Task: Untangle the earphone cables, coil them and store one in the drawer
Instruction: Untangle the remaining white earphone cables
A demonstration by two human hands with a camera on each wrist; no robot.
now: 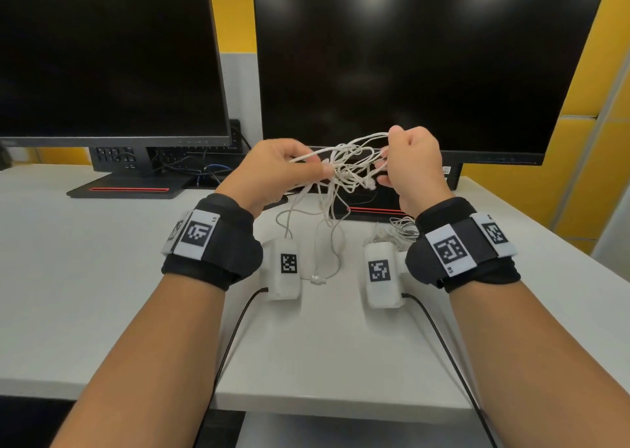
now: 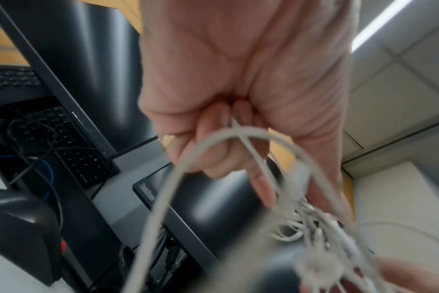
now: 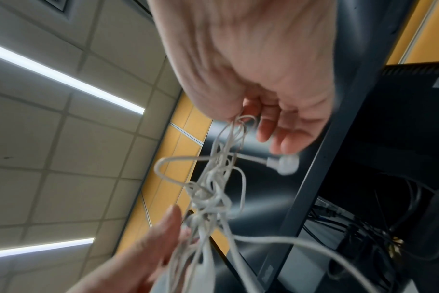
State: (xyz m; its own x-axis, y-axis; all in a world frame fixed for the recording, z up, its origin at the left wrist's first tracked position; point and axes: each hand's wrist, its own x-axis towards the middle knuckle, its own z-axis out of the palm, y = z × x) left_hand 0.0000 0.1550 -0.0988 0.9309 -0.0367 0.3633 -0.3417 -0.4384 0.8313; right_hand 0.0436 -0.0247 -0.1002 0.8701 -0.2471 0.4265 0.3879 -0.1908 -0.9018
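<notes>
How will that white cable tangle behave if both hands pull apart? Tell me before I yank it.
The white earphone cables look thin and floppy: loops sag between the left hand and right hand, and strands droop to the desk. They probably weigh little. Pulling hard would likely tighten the knot; the dangling earbud may swing.

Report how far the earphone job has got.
Done: nothing visibly finished. In hand: the left hand and right hand grip the white earphone cables, still knotted in a tangle above the desk. Left: untangling, coiling, storing one; no drawer is in view.
</notes>
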